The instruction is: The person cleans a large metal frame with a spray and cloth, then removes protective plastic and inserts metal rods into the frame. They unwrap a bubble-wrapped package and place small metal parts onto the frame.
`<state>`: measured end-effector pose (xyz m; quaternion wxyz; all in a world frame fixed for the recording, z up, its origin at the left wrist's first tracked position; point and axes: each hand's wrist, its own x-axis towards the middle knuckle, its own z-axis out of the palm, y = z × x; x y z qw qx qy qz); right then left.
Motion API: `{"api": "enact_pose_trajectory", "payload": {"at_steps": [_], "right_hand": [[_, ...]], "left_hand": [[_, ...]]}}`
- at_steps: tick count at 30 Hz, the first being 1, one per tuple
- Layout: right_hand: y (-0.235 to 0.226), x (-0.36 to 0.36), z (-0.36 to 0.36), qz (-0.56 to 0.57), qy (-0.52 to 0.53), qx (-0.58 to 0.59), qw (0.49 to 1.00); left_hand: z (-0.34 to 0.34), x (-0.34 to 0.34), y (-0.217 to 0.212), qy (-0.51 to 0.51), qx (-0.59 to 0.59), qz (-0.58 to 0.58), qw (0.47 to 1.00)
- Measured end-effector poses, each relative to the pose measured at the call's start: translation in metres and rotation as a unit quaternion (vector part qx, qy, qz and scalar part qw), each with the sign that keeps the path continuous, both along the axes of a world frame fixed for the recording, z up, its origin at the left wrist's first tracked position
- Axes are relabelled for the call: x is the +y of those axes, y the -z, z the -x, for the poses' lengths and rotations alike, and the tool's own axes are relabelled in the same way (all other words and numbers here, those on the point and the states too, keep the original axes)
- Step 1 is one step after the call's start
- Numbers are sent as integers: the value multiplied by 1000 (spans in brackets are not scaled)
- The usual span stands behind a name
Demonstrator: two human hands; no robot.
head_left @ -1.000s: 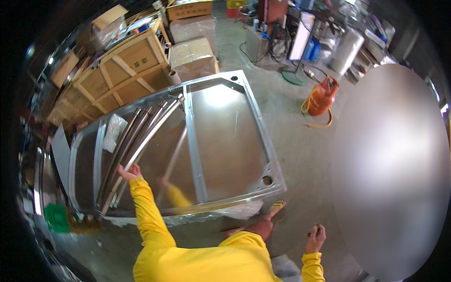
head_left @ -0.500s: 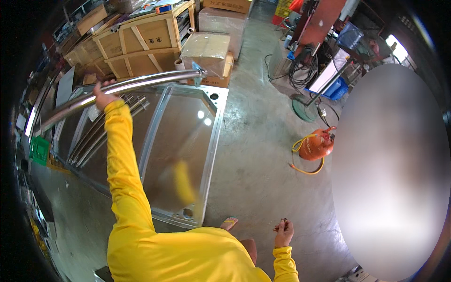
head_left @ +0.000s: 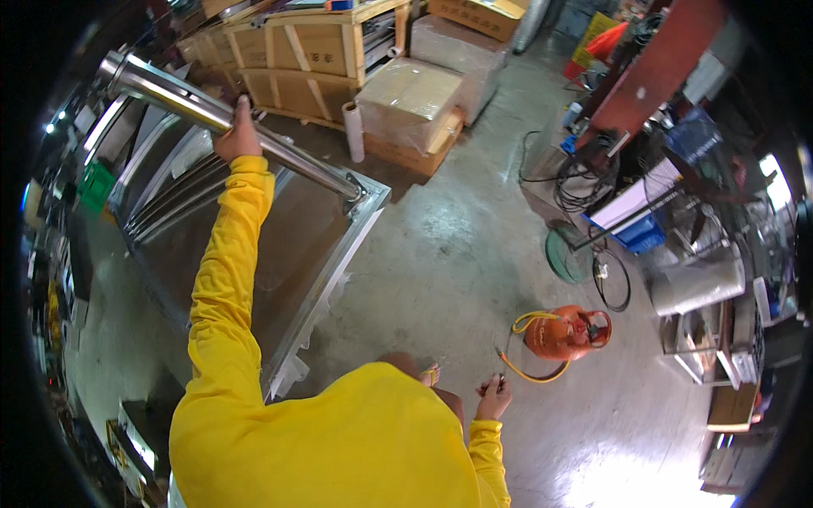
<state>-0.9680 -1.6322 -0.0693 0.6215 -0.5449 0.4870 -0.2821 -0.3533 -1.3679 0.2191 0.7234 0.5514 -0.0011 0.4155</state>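
A shiny metal tube (head_left: 292,155) rises at a tilt over the far right corner of a metal-framed panel (head_left: 279,237). My left hand (head_left: 237,135) is wrapped round it partway up. Its lower end meets a corner bracket (head_left: 360,193); whether the two are joined I cannot tell. The wider upper end points up to the left. Several thinner metal tubes (head_left: 174,203) lie on the panel's left part, beyond my left sleeve. Low on the right, my right hand (head_left: 493,398) is closed on small dark pieces, too small to name, above the concrete floor.
An orange gas cylinder (head_left: 555,334) with a yellow hose stands right of my right hand. Wrapped cartons (head_left: 415,97), a white roll (head_left: 353,131) and a wooden crate (head_left: 296,59) stand beyond the panel. Cables (head_left: 584,178) hang at the right; a green crate (head_left: 96,186) sits far left.
The tube has swung from lying crosswise above the panel to a steep tilt, its lower end now at the corner. My view has turned left-to-right, and my right hand stays closed.
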Motion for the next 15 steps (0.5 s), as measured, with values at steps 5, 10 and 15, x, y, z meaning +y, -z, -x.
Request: {"api": "enact_pose_trajectory", "payload": {"at_steps": [5,10,15], "right_hand": [[-7,-115,-103,-46,-97,-27,994],[-29,-204,-245,67,-249,-39,965],[-38,-237,-360,33,-265,-103,958]], "left_hand": [[5,-63,-19,-43,-26,-243,969],[-21,-115,-17,44,-4,-397,917],[-34,-144,-11,75,-6,-245,967]]}}
